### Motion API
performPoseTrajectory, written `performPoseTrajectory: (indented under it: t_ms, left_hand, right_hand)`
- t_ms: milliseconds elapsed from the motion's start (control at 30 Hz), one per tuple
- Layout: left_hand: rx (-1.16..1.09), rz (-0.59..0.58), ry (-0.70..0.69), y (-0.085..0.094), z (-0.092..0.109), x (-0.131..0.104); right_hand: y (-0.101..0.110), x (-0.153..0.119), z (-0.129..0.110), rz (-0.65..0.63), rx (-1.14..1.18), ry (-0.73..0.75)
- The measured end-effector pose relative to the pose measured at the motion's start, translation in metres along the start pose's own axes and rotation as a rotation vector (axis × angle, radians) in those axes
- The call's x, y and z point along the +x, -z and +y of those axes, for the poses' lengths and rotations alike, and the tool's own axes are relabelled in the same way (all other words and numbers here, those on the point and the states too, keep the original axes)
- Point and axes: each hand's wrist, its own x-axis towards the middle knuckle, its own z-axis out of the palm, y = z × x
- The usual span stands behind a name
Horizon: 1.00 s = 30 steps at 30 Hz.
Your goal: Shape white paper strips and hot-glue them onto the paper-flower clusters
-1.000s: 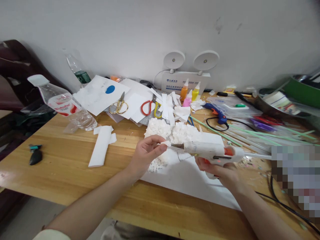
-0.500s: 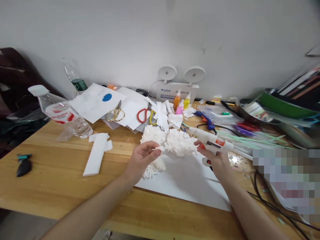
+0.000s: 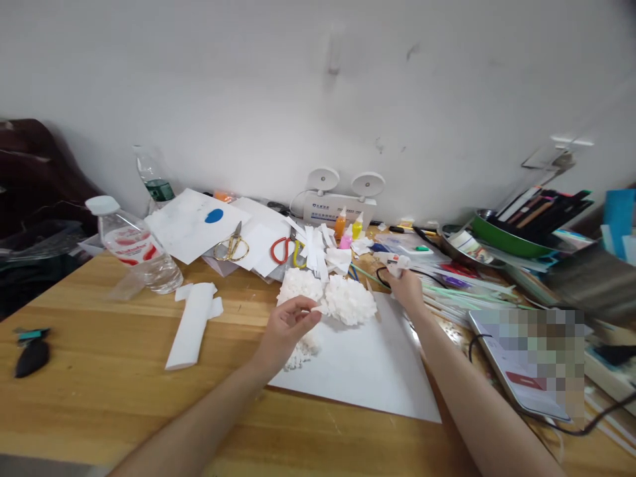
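Between thumb and fingertips, my left hand (image 3: 285,329) pinches a small white paper piece (image 3: 318,308). My right hand (image 3: 408,293) is closed around a white hot glue gun (image 3: 397,263), low over the clutter at the back right; its trigger side is hidden. Below and beyond the left hand, clusters of crumpled white bits (image 3: 350,299) lie on and at the edge of a white sheet (image 3: 370,371). A folded white paper shape (image 3: 191,328) with tabs lies to the left.
Water bottles (image 3: 139,248), gold-handled scissors (image 3: 232,246), red-handled scissors (image 3: 281,250) and paper strips (image 3: 314,248) fill the back left and middle. Small paint bottles (image 3: 340,225) stand by the emergency light (image 3: 328,207). A tablet-like device (image 3: 507,371) and a cable (image 3: 591,424) lie at right.
My right hand has carried the glue gun away from the white clusters, back and to the right. My left hand still pinches the paper piece. The view has shifted somewhat.
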Motion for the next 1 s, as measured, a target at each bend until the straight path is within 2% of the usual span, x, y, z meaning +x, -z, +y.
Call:
performPoseTrajectory:
  t_ms: [133,300,433,533,633,767,1000]
  left_hand:
    - [0.005,0.032,-0.011,0.001,-0.001,0.001]
    - [0.052,0.038,-0.073,0.006,0.001,0.007]
    - [0.153,-0.004,-0.175,0.016,0.008,0.014]
    - [0.340,-0.012,-0.200,0.022,0.019,0.014]
    - [0.647,-0.120,-0.269,0.025,0.033,0.010]
    - [0.903,-0.318,-0.330,0.035,0.045,0.002]
    - [1.293,-0.519,-0.420,0.074,0.042,-0.008]
  right_hand:
    - [-0.005,-0.002,0.000,0.013,-0.069,0.038]
    - [0.006,-0.014,0.004,0.082,-0.080,0.069]
    - [0.018,-0.036,0.010,0.135,-0.030,0.102]
    - [0.024,-0.059,0.010,0.202,0.019,0.183]
    - [0.026,-0.079,0.006,0.255,0.077,0.254]
    - [0.026,-0.093,0.002,0.215,0.200,0.310]
    - [0.031,-0.095,-0.002,0.191,0.280,0.339]
